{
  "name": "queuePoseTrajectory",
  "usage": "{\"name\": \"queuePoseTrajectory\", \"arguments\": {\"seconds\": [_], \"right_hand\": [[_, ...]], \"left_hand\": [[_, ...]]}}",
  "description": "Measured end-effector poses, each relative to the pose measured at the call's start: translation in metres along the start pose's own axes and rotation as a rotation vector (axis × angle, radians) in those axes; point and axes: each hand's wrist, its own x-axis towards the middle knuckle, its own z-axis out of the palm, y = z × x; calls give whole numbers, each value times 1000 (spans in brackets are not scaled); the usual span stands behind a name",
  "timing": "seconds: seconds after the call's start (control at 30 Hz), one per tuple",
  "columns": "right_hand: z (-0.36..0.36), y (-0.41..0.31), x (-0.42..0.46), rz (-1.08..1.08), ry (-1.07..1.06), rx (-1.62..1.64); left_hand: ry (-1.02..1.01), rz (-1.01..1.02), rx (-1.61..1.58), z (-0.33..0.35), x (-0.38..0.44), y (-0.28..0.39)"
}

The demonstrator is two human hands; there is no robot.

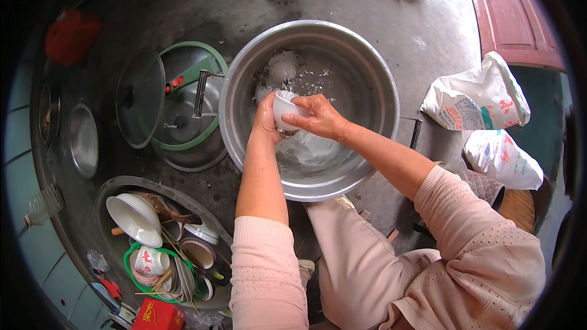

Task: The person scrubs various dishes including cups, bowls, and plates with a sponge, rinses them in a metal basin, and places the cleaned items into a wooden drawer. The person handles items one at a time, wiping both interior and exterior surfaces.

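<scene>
A small white cup or bowl is held between my two hands, tilted, above the water of a large aluminium basin. My left hand wraps its left side and underside. Across its wall and rim lie the thumb and fingers of my right hand. Splashing water shows just beyond the hands. A whitish object sits in the basin near its far left side, blurred by the water. Another pale, translucent shape lies under water below my right hand; what it is I cannot tell.
Left of the basin lie glass lids, one green-rimmed, and a metal bowl. A dark tub at lower left holds bowls, chopsticks and a green basket of dishes. White plastic bags stand at right. The basin's handles stick out sideways.
</scene>
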Motion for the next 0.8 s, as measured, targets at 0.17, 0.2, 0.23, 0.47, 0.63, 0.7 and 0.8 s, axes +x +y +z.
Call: {"name": "queuePoseTrajectory", "arguments": {"seconds": [0.17, 0.2, 0.23, 0.47, 0.63, 0.7, 0.8], "right_hand": [[3, 41, 7, -398, 12, -170], [8, 43, 11, -273, -58, -95], [11, 45, 14, -148, -129, -22], [-3, 44, 27, 354, 105, 895], [7, 32, 44, 663, 200, 1008], [21, 26, 48, 664, 294, 928], [39, 6, 37, 340, 329, 817]], "left_hand": [[191, 158, 115, -1, 14, -7], [179, 234, 132, -6, 16, -8], [167, 309, 149, -11, 17, -10], [-49, 99, 114, 20, -11, -3], [-50, 247, -188, 6, 13, -9], [83, 311, -269, 6, 13, -10], [276, 416, -296, -1, 13, -5]]}}
